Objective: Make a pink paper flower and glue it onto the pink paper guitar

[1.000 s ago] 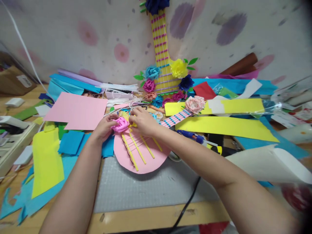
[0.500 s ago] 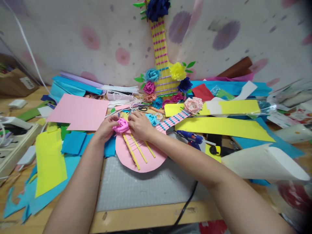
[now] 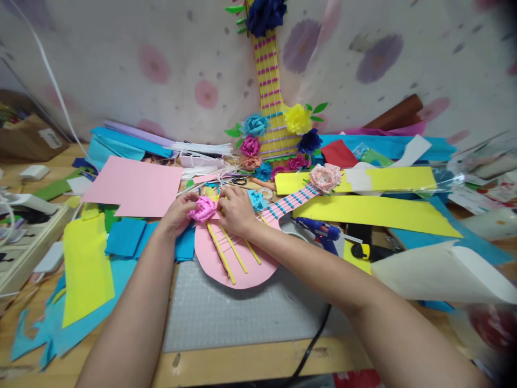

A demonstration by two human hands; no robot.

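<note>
A pink paper guitar (image 3: pixel 242 275) lies tilted on a grey cutting mat (image 3: pixel 214 318), with yellow strips across its body and blue bars along its neck. At the body's upper left edge sits a bright pink paper flower (image 3: pixel 203 209). My left hand (image 3: pixel 181 214) pinches this flower from the left. Fingers curled, my right hand (image 3: pixel 236 210) is at the flower's right side; its fingertips touch the petals or the guitar edge, and I cannot tell what is between them. Beyond it shows a light blue paper flower (image 3: pixel 257 200). A pale pink flower (image 3: pixel 325 178) tops the neck.
A yellow paper guitar with flowers (image 3: pixel 278 129) leans against the wall. Right of the hands lie a blue glue gun (image 3: pixel 319 229), yellow paper strips (image 3: pixel 379 215) and a white roll (image 3: pixel 440 272). Pink card (image 3: pixel 135 186), blue paper and a power strip (image 3: pixel 30 245) lie left.
The whole view has shifted slightly to the right. Both hands stay at the pink flower, with only small finger movement.
</note>
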